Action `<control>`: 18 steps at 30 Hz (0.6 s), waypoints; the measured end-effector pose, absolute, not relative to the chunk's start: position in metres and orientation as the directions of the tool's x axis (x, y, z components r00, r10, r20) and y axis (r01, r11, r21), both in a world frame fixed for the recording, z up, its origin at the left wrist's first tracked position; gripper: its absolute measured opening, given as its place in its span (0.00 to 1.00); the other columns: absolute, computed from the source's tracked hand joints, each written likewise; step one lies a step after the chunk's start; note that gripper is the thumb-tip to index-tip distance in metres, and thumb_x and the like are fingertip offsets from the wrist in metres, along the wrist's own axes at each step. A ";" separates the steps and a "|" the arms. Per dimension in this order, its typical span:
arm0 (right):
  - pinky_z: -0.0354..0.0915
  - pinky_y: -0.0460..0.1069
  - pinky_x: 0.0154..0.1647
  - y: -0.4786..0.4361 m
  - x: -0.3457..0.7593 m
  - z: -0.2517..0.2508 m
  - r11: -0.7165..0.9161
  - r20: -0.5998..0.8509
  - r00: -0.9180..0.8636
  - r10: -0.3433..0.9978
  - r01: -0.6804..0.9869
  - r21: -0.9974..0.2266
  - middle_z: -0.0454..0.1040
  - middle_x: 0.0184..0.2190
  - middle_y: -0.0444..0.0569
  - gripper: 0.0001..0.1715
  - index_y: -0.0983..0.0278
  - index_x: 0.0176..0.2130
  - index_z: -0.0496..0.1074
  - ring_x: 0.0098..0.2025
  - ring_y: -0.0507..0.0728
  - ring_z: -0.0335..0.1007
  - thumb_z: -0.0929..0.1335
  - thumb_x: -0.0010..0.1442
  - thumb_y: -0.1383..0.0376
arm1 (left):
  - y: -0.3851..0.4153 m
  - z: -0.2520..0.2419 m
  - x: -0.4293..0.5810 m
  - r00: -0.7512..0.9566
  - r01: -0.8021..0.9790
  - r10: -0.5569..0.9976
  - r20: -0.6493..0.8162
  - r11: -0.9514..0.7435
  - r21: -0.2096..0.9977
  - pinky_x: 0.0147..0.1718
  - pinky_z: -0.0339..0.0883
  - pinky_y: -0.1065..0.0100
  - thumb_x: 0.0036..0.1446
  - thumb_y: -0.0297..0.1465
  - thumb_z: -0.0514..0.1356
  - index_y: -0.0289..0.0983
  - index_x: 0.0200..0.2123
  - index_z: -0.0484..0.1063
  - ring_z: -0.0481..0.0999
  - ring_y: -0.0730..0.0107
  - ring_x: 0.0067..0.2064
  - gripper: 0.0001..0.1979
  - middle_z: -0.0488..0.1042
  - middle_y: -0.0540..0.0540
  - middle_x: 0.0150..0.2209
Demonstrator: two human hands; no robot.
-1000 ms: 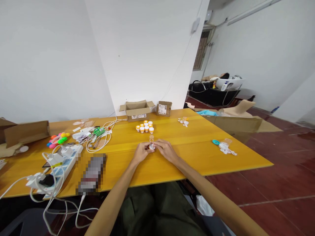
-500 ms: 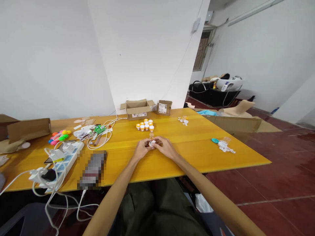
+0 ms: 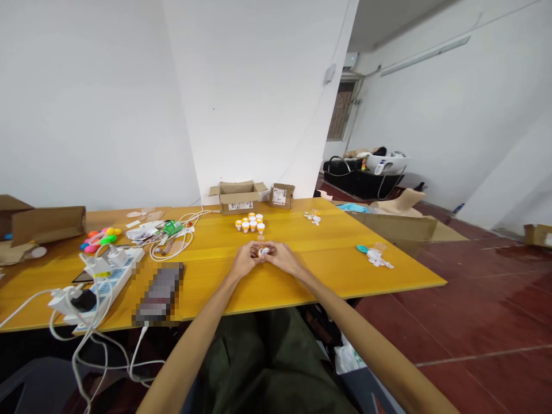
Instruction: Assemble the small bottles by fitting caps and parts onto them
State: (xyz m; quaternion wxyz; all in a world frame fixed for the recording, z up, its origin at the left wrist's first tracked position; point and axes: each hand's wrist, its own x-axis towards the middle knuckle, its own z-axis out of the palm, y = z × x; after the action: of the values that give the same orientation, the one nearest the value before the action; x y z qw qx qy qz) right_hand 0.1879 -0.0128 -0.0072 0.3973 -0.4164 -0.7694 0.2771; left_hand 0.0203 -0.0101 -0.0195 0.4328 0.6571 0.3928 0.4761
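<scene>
Between my hands, above the middle of the table, is a small white round piece [image 3: 263,252]; its exact kind is too small to make out. My left hand [image 3: 245,261] is closed on its left side with bent fingers. From the right, the thumb and fingers of my right hand [image 3: 282,259] pinch it. Part of the piece is hidden by the fingers. Just beyond the fingertips lies a small see-through disc [image 3: 261,237]. Farther back stands a group of several small white-and-orange pieces [image 3: 252,223] with round white tops.
Two cardboard boxes [image 3: 237,198] stand at the table's back. White parts [image 3: 377,260] and a teal ring [image 3: 362,249] lie right, more small white parts [image 3: 315,219] behind. On the left are a phone [image 3: 159,293], a power strip [image 3: 125,273] and tangled white cables [image 3: 190,236].
The camera view has turned slightly right and up. Both hands stay together around the white piece, their fingers slightly shifted.
</scene>
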 end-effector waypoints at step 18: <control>0.69 0.49 0.38 -0.011 0.191 0.002 0.404 0.265 -0.346 0.900 0.435 -0.805 0.81 0.28 0.46 0.10 0.65 0.33 0.79 0.35 0.59 0.77 0.71 0.51 0.63 | -0.005 -0.022 0.023 0.236 0.155 0.915 0.329 -0.369 0.916 0.38 0.76 0.66 0.40 0.25 0.73 0.36 0.40 0.74 0.80 0.67 0.36 0.21 0.80 0.47 0.35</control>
State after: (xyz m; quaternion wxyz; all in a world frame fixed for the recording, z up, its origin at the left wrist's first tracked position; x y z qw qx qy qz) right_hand 0.1906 -0.0115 0.0021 0.3630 -0.4418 -0.7551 0.3206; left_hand 0.0225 -0.0051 -0.0225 0.3993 0.6771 0.3950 0.4756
